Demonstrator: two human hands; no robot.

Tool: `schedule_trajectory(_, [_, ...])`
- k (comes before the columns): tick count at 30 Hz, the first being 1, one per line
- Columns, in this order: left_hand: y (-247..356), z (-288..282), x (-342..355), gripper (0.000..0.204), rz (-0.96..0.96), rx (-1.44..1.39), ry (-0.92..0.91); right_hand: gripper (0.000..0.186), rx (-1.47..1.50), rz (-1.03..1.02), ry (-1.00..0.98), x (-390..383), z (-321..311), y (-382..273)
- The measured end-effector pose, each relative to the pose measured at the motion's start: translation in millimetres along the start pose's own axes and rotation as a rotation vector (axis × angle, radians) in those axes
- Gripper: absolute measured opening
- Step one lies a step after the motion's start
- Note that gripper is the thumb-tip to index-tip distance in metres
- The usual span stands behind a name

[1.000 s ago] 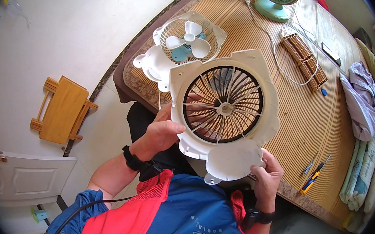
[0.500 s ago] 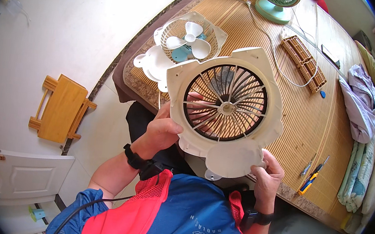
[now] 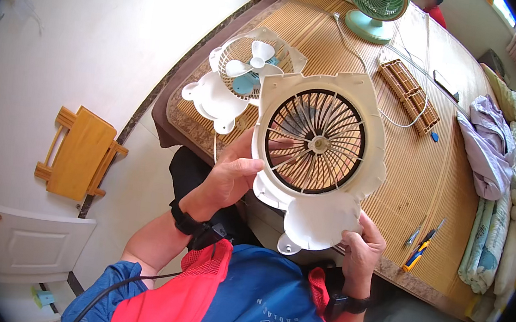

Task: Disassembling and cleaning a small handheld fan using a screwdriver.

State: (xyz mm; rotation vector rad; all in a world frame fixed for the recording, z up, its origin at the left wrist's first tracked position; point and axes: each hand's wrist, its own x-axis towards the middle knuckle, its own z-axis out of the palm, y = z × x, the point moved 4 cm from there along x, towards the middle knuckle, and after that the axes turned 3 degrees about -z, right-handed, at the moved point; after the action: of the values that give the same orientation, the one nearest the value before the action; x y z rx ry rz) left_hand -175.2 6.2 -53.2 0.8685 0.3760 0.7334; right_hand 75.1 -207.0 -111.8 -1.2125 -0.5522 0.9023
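A white plastic fan cover (image 3: 373, 152) with a round black-edged grille is held up in front of me. My left hand (image 3: 232, 174) grips its left edge, thumb on the near face; some fingers show through the grille from behind. At the lower right, my right hand (image 3: 363, 246) pinches the rim of the cover's rounded flat lobe between thumb and fingers. Beyond the cover, on the bamboo mat, lies the other white fan housing (image 3: 215, 104) with a basket-like grille. A white three-bladed propeller (image 3: 258, 62) sits in it, with light blue parts behind the blades.
The bamboo mat (image 3: 441, 175) bears a green desk fan (image 3: 368, 27), a brown slatted plastic piece (image 3: 408, 95), a white cord, a yellow-and-blue screwdriver (image 3: 416, 256) and a smaller tool (image 3: 413, 234). Folded cloths (image 3: 488, 155) line the right side. A wooden stool (image 3: 82, 154) stands left. Another person sits far back.
The fan cover has turned a little clockwise, so its top edge lies more level, and has shifted slightly right. Both hands keep their hold on it.
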Motion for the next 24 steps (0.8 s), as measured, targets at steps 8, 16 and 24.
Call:
schedule_trajectory(8, [-1, 0, -3, 0.078, 0.041, 0.111, 0.017, 0.061, 0.032, 0.099, 0.022, 0, -1, 1])
schedule_trajectory(16, [0, -5, -14, 0.068, 0.062, 0.087, 0.003, 0.064, 0.064, 0.137, -0.004, -2, 0, 2])
schedule_trajectory(24, [-1, -6, -18, 0.064, 0.095, 0.074, -0.004, 0.064, 0.093, 0.142, -0.014, -4, 1, 0])
